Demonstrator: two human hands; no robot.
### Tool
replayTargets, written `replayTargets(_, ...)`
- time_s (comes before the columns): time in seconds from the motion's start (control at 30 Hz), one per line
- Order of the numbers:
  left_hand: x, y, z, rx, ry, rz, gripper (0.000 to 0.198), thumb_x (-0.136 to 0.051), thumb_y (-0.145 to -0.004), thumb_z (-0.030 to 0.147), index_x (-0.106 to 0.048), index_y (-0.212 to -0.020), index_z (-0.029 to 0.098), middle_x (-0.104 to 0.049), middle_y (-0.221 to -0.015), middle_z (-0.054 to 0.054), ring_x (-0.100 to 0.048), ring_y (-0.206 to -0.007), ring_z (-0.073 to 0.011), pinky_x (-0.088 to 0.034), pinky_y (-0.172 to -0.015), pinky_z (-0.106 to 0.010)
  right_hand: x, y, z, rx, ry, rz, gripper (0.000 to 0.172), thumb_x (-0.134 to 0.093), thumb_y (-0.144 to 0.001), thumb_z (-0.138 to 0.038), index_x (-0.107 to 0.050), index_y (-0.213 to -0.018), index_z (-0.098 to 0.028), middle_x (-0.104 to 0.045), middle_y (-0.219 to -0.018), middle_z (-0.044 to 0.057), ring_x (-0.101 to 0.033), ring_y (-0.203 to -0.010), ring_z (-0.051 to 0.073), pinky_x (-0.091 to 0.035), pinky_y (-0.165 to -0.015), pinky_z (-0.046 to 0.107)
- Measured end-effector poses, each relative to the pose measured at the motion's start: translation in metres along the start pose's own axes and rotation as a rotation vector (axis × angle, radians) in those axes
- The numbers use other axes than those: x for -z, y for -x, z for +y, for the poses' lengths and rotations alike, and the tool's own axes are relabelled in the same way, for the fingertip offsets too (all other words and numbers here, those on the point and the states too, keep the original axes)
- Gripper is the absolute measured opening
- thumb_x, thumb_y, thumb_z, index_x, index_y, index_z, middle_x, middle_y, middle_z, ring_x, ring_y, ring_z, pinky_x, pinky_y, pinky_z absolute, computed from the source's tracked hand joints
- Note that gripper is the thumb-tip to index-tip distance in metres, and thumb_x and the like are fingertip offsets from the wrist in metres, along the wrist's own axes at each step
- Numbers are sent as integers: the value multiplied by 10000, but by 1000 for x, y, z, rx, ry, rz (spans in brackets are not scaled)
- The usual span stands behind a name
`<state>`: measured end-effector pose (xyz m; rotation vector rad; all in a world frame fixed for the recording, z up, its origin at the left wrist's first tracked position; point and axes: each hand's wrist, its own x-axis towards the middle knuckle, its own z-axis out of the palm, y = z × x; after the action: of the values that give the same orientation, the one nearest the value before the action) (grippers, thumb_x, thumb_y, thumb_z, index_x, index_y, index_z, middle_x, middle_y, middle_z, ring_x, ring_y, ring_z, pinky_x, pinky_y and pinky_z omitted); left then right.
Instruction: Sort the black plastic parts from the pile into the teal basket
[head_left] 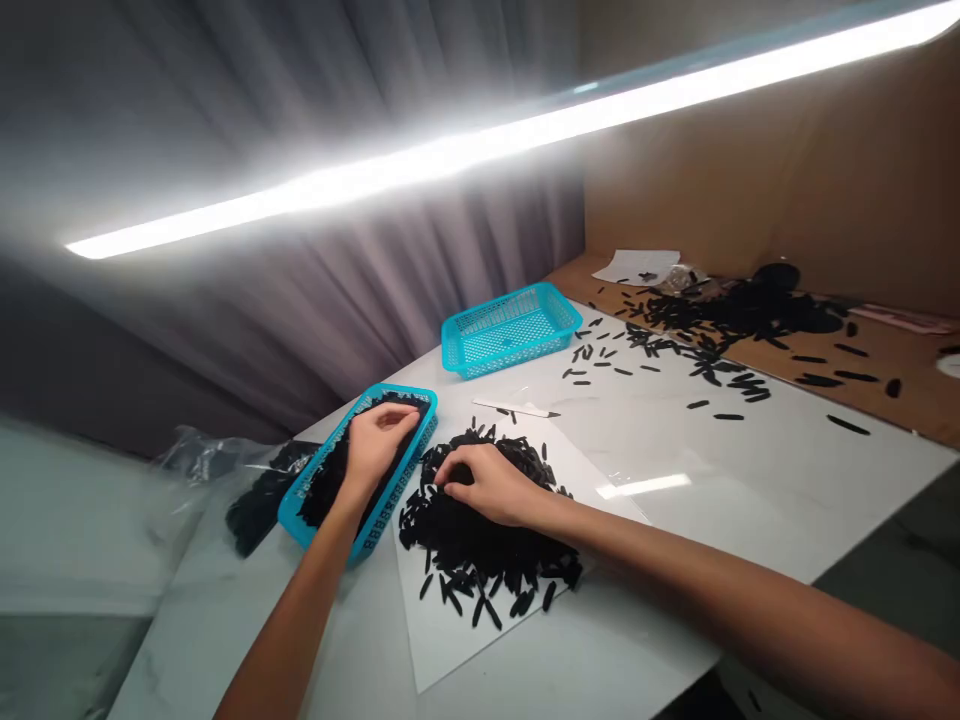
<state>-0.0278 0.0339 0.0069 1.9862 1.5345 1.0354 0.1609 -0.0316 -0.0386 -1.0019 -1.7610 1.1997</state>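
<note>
My left hand (379, 443) is over the near blue basket (409, 470), which holds several small black strips. Its fingers are curled together above the strips; what they pinch is too small to name. My right hand (487, 483) rests on a pile of black strips (480, 545) lying on a white sheet (465, 640). Its fingers are bent down into the pile's left edge, pinching at pieces I cannot single out.
A second, empty-looking blue basket (510, 327) stands farther back. More black strips (720, 325) lie scattered and heaped at the back right on the wooden bench. A clear plastic bag (247, 490) with dark pieces lies left of the near basket. A grey curtain hangs behind.
</note>
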Motion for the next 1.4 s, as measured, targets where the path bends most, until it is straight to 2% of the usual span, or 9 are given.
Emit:
replayTargets(0.3, -98, -119, 158, -448, -339, -182, 226, -592, -970, 333, -664, -1036, 129, -695, -1034, -70, -676, -940, -182, -571, -862, -388, -16, 5, 13, 393, 523, -214, 148, -635, -818, -135, -724, -935, -149, -668, -1000, 109, -600, -920, 241, -430, -751, 315)
replayTargets(0.4, -138, -132, 203, -653, -493, -243, 277, -583, -973, 348, -630, -1141, 133, -667, -1107, -87, -658, -998, -210, -555, -896, -432, -18, 4, 14, 462, 657, -227, 160, -662, -844, -227, -715, -980, -161, -667, -1022, 94, -591, -919, 229, -423, -719, 304)
replayTargets(0.53, -174, -112, 215, -1011, -706, -470, 321, -619, -947, 335, -604, -1205, 145, -618, -1223, -106, -611, -1113, -250, -526, -948, -476, -20, 2, 16, 527, 798, -235, 262, -649, -881, -407, -730, -993, -184, -677, -1018, 92, -581, -946, 249, -440, -730, 331)
replayTargets(0.67, -171, -84, 187, -1295, -860, -702, 291, -611, -953, 321, -618, -1189, 151, -631, -1212, -105, -619, -1105, -238, -530, -951, -457, -21, -1, 16, 556, 885, -221, 401, -592, -891, -552, -736, -970, -186, -684, -1001, 106, -579, -991, 295, -466, -757, 394)
replayTargets(0.83, -116, -42, 151, -1481, -932, -773, 324, -576, -954, 188, -601, -1264, 97, -638, -1298, -169, -586, -1246, -247, -488, -1059, -403, -17, -3, 12, 550, 927, -216, 452, -566, -884, -606, -741, -938, -192, -703, -1019, 113, -600, -1023, 329, -487, -794, 446)
replayTargets(0.97, -30, 10, 149, -1522, -935, -753, 417, -538, -934, 102, -592, -1344, 152, -614, -1379, -140, -555, -1318, -215, -417, -1155, -314, -13, 0, 9, 499, 927, -224, 450, -591, -878, -599, -732, -965, -181, -706, -1004, 99, -642, -971, 292, -509, -804, 424)
replayTargets(1.17, 152, 114, 169, -1196, -1052, -481, 661, -506, -875, 35, -471, -1453, 353, -593, -1390, 36, -607, -1258, -179, -435, -1152, -305, -10, 8, 8, 494, 920, -261, 377, -611, -935, -466, -641, -1156, -162, -648, -1201, 95, -623, -1101, 258, -498, -951, 496)
replayTargets(1.23, 201, 155, 177, -1090, -1084, -508, 716, -526, -836, 27, -441, -1462, 366, -586, -1382, 81, -645, -1201, -158, -483, -1092, -253, -10, 11, 8, 500, 910, -271, 355, -617, -944, -414, -625, -1196, -164, -637, -1227, 97, -630, -1089, 252, -516, -936, 486)
replayTargets(1.4, 265, 255, 200, -830, -1152, -521, 722, -577, -798, 102, -449, -1447, 392, -584, -1355, 144, -684, -1120, -107, -529, -973, -130, -10, 11, 13, 518, 878, -288, 344, -611, -953, -385, -614, -1223, -170, -628, -1249, 100, -630, -1094, 251, -524, -932, 482)
